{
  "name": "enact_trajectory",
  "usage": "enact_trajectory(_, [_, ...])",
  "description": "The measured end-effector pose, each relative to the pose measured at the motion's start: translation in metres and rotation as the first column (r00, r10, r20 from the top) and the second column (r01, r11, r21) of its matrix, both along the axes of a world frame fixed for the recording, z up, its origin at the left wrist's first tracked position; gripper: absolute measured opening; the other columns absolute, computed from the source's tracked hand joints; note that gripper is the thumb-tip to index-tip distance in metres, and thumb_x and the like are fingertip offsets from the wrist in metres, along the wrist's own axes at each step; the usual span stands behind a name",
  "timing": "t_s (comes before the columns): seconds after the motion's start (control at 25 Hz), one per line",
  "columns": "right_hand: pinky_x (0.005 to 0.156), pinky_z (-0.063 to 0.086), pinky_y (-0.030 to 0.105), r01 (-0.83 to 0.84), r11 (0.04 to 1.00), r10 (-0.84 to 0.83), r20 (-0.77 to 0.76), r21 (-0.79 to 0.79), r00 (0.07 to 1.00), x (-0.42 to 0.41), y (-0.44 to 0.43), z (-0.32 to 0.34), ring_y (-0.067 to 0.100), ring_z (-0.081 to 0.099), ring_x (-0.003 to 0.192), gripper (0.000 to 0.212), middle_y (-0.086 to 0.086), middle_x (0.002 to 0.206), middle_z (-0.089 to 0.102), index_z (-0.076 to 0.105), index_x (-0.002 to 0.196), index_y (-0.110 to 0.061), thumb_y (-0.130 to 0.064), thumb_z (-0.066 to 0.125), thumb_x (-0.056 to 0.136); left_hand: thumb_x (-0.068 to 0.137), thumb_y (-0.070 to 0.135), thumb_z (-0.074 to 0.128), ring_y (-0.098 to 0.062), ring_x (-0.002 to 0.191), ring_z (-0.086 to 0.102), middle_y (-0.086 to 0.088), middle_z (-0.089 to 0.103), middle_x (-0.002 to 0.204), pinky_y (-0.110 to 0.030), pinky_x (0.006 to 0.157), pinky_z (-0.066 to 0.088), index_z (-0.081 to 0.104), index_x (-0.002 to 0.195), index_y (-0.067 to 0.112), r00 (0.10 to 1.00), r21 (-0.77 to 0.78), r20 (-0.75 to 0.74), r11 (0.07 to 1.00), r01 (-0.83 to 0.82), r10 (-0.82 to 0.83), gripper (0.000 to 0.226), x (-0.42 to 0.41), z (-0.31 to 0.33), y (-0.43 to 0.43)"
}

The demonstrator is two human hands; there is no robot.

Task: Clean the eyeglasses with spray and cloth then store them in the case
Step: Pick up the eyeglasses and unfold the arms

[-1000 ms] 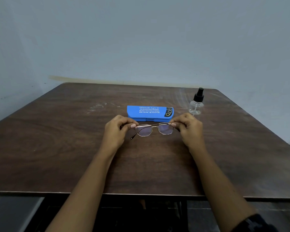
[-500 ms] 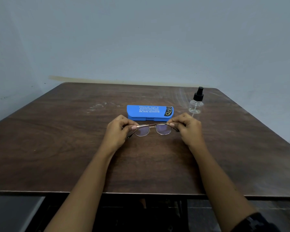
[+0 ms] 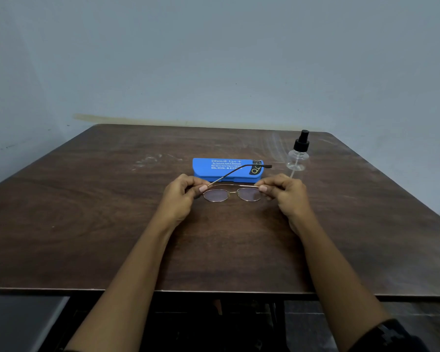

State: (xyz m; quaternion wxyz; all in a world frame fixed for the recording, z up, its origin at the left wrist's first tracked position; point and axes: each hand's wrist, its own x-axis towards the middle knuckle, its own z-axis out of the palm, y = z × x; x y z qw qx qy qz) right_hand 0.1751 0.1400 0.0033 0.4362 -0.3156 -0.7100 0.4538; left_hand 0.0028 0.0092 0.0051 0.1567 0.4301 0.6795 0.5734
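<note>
Thin gold-framed eyeglasses (image 3: 231, 193) are held just above the brown table, lenses facing me. My left hand (image 3: 182, 196) pinches the left end of the frame and my right hand (image 3: 282, 193) pinches the right end. One temple arm sticks out from the left hinge, slanting up and right across the closed blue case (image 3: 214, 167) that lies just behind. A small clear spray bottle (image 3: 299, 154) with a black pump top stands upright to the right of the case. No cloth is visible.
The dark wood table (image 3: 87, 224) reaches back to a pale blue wall. Its front edge runs across the lower part of the view, with a dark frame below it. Faint white smears mark the tabletop left of the case.
One temple arm has swung out from the left hinge and now crosses in front of the case. Both hands stayed at the frame's ends.
</note>
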Motion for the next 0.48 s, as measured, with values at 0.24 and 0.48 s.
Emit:
enact_trajectory(0.24, [0.048, 0.042, 0.006, -0.012, 1.0, 0.012, -0.023, -0.004, 1.0, -0.0012, -0.0024, 0.0003, -0.004, 0.052, 0.046, 0.023, 0.001, 0.069, 0.058, 0.069, 0.08, -0.01, 0.011, 0.062, 0.076, 0.085, -0.002, 0.054, 0.004, 0.074, 0.056, -0.006, 0.06, 0.088, 0.001, 0.067, 0.039, 0.063, 0.093, -0.002, 0.999, 0.1, 0.046, 0.995, 0.016, -0.021, 0.011, 0.0016, 0.0002, 0.002])
enact_trajectory(0.48, [0.049, 0.043, 0.006, 0.025, 0.999, -0.025, 0.005, 0.03, 1.0, -0.0016, -0.0026, 0.0005, -0.005, 0.054, 0.049, 0.024, 0.012, 0.081, 0.06, 0.069, 0.084, -0.012, 0.01, 0.062, 0.077, 0.086, -0.006, 0.05, 0.005, 0.073, 0.054, -0.008, 0.056, 0.086, -0.007, 0.072, 0.042, 0.056, 0.09, 0.005, 0.995, 0.226, 0.077, 0.973, 0.042, -0.061, 0.013, 0.0026, 0.0051, -0.0012])
